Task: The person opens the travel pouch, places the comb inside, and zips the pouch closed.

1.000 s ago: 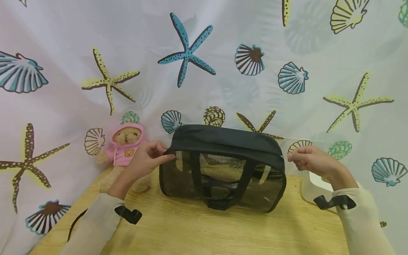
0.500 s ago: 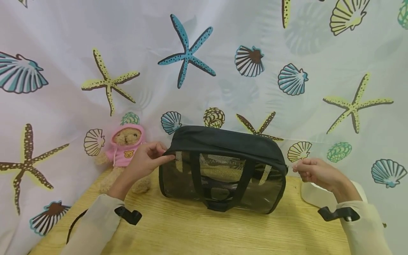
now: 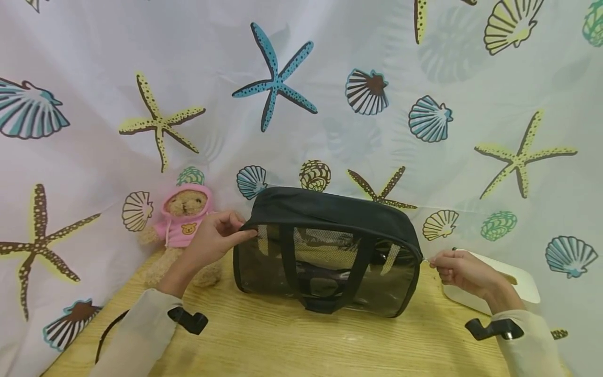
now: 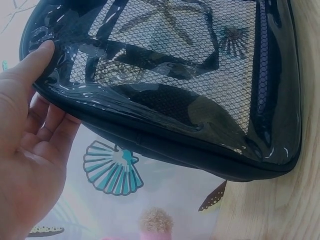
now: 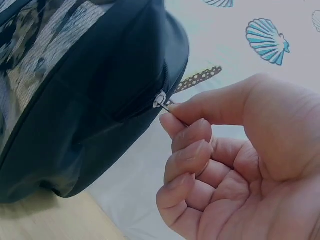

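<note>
A black bag (image 3: pixel 330 209) with clear and mesh panels and black strap handles stands on the wooden table. My left hand (image 3: pixel 214 238) pinches its upper left corner, thumb on the clear panel (image 4: pixel 150 110) and fingers behind the edge. At the bag's right end, my right hand (image 3: pixel 464 269) pinches a small metal zipper pull (image 5: pixel 160 100) between thumb and curled forefinger. The zipper pull sits low on the black end of the bag, as the right wrist view shows. Inside, a dark shape shows dimly through the panel.
A teddy bear (image 3: pixel 186 225) in a pink hoodie sits left of the bag, partly behind my left arm. A white box with an oval opening (image 3: pixel 523 280) stands behind my right hand. A curtain (image 3: pixel 330 131) printed with shells and starfish hangs behind the wooden table (image 3: pixel 282 340).
My right hand has moved down with the zipper pull, around the bag's right end. My left hand keeps its hold on the left corner.
</note>
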`<state>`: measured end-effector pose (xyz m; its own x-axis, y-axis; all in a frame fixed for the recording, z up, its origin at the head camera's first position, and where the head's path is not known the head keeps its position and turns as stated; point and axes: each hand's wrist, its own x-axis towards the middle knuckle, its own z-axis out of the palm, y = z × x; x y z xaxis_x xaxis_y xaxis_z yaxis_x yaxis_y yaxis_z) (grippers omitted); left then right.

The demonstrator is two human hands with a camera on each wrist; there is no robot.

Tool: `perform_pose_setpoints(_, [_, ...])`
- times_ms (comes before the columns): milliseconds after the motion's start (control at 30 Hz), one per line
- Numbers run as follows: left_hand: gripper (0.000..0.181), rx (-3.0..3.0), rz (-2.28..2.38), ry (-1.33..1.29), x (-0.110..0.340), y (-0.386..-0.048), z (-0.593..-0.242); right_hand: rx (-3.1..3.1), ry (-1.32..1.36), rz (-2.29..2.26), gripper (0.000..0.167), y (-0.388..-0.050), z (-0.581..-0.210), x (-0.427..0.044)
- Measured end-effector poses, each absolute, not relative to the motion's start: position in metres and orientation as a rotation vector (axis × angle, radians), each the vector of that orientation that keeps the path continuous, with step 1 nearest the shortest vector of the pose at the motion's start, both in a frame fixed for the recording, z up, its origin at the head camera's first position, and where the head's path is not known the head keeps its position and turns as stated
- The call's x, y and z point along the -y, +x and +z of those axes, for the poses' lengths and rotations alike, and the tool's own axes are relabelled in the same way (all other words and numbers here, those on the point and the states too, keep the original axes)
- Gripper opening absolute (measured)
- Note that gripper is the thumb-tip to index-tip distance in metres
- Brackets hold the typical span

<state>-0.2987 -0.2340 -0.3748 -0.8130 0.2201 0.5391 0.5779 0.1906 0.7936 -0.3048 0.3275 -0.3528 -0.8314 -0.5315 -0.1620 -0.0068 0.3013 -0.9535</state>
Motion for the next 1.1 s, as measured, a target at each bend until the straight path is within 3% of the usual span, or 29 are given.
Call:
perform_pose_setpoints(433, [0.026,2.176,-1.653,-0.754,0.235,-0.296,-0.375,-2.091,-0.426,-1.533,0.027,-0.313,-0.383,-0.321])
perform_pose_setpoints(1100, [0.026,2.152,-1.661,-0.766,0.235,-0.299,-0.376,-2.075,-0.355,-1.490,0.030,-0.321,-0.388,-0.305])
